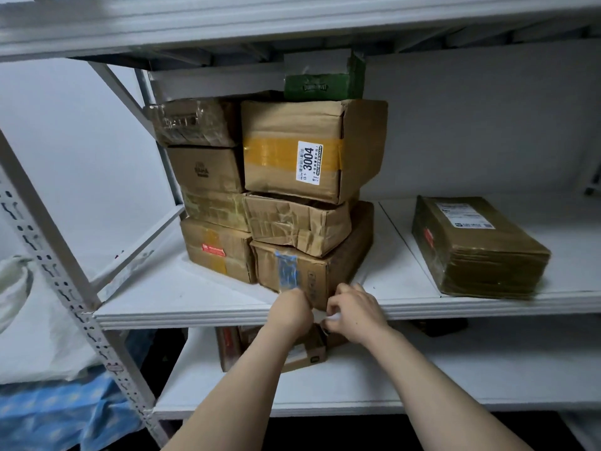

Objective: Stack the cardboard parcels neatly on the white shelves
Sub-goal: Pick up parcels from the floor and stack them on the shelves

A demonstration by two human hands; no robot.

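Observation:
A stack of cardboard parcels stands on the middle white shelf (pixel 201 301), left of centre. The bottom front one is a blue-taped parcel (pixel 302 275), turned at an angle, with its near corner at the shelf's front edge. My left hand (pixel 292 312) has its fingers curled against the front face at that corner. My right hand (pixel 353 315) curls round the same corner from the right side. A crushed parcel (pixel 296 222) lies on top of it, and above that a large parcel labelled 3004 (pixel 292 151). A flat taped parcel (pixel 478 245) lies alone to the right.
A green box (pixel 322 83) tops the stack just under the upper shelf (pixel 292 21). Another parcel (pixel 305 353) sits on the lower shelf (pixel 422 379), partly hidden by my forearms. A slanted metal upright (pixel 65 278) and white and blue cloth (pixel 48 402) are at left.

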